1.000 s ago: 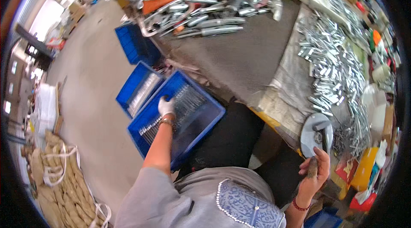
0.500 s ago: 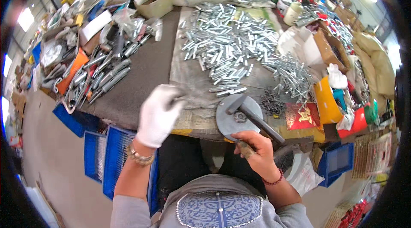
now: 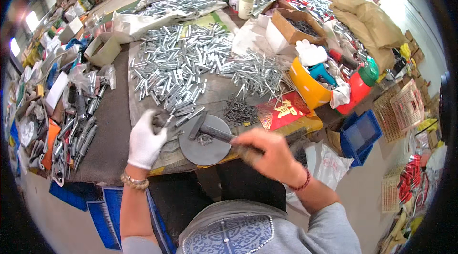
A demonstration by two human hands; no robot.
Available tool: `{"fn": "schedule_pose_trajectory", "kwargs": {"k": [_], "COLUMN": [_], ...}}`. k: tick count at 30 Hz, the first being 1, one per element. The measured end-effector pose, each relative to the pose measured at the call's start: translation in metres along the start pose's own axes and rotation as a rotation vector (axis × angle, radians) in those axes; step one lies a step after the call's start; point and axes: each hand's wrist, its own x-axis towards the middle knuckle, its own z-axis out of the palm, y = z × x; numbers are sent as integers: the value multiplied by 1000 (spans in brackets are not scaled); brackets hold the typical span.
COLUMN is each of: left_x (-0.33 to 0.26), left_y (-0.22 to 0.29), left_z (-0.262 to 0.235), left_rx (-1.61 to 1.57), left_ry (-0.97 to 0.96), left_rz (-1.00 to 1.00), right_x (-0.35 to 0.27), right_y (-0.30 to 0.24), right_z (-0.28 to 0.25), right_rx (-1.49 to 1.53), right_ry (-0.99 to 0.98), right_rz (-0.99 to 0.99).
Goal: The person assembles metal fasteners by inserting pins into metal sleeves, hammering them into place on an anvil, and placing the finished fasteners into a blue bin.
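My left hand [image 3: 146, 140], in a white glove with dark fingertips, is at the near edge of a heap of short silver metal tubes [image 3: 183, 58]. Its thumb and fingers pinch one tube [image 3: 169, 120]. Bare and slightly blurred, my right hand [image 3: 273, 154] closes round the handle of a hammer [image 3: 217, 133]; a brownish wrap covers its thumb. The hammer's head rests on a round grey plate [image 3: 191, 151] at the table's front edge. A small ring-like metal piece [image 3: 205, 139] lies on the plate, partly under the handle.
Dark small pins [image 3: 240, 111] and long thin rods [image 3: 260, 75] lie right of the plate, near a red printed packet [image 3: 282, 111]. A yellow container [image 3: 307, 84] and a cardboard box [image 3: 298, 27] stand further right. Tools [image 3: 78, 130] crowd the left. Blue crates [image 3: 360, 134] are below.
The view has swung right. My right hand has gone from beside the plate's near edge to the hammer's handle. My left hand has reached the tubes and pinched one.
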Motion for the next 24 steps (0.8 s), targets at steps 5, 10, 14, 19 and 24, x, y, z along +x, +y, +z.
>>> {"fn": "schedule_pose_trajectory", "kwargs": {"k": [5, 10, 14, 19, 24], "left_x": [-31, -48, -54, -63, -64], "left_y": [0, 34, 42, 44, 47], "left_z": [-17, 0, 12, 24, 27], "left_rx": [-976, -1046, -797, -494, -236], "left_ry": [37, -22, -194, -149, -55], "left_rz": [-270, -359, -402, -183, 41], "right_x": [32, 58, 69, 64, 62], "right_y": [70, 109, 118, 114, 104], "right_z": [-51, -46, -43, -44, -47], "right_rx": [-562, -891, -977, -826, -873], "right_ry": [334, 287, 207, 237, 149], "right_rz": [108, 54, 195, 303, 369]}}
